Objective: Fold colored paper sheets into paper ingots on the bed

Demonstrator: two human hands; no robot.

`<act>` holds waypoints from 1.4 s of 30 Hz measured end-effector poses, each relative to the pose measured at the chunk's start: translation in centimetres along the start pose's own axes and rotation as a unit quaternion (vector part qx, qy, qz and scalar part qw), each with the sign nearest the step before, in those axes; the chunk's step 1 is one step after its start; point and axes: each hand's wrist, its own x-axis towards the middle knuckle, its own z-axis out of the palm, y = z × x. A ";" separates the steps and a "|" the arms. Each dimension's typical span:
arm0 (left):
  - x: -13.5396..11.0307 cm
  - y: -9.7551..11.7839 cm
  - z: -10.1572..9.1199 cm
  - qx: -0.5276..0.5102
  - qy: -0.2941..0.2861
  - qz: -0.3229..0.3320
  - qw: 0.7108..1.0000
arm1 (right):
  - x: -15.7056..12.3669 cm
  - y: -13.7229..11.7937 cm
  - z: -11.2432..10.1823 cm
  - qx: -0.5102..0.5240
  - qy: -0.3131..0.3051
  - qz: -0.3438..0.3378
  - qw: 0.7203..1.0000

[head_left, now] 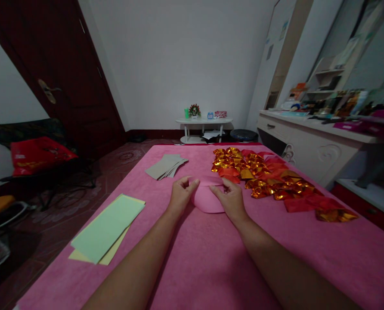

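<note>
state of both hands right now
Left hand: closed, holding the pink paper by its left side.
Right hand: closed, holding the same paper by its right side.

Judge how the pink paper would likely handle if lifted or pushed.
The pink paper probably bends easily: its upper part looks folded between the left hand and right hand. It is likely light, being held by a pinch at each side. A push might buckle it, given its thin edge.
</note>
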 end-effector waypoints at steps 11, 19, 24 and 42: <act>0.0 -0.3 0.3 -0.038 -0.066 -0.009 0.997 | 0.1 -0.2 -0.3 0.065 0.007 0.027 0.997; -0.2 0.0 0.3 0.025 -0.065 -0.008 0.998 | 0.2 0.2 -0.2 0.088 0.040 0.062 0.993; -0.3 -0.1 0.3 0.034 -0.048 -0.008 0.998 | 0.1 0.4 0.0 0.084 0.066 0.064 0.992; -0.4 0.6 0.4 -0.007 -0.011 -0.013 1.000 | 0.2 0.9 -0.4 0.092 0.050 0.071 0.992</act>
